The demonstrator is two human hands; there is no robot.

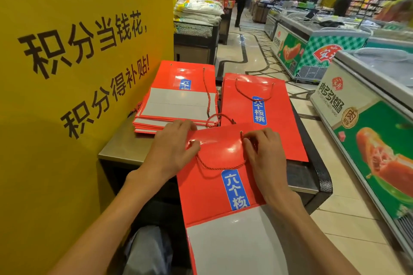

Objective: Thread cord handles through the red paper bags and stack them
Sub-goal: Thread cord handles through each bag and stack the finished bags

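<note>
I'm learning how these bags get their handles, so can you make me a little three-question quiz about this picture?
1. True or false: the red bag under the hands already has a cord hanging in a loop between its two holes.
2. Which hand is at the hole on the bag's right side? A) left hand B) right hand C) neither
3. Fill in the gap: the pile of bags sits next to the big ______ sign.

Key
1. True.
2. B. The right hand's fingers are curled at that hole, where the cord goes in.
3. Yellow.
</note>
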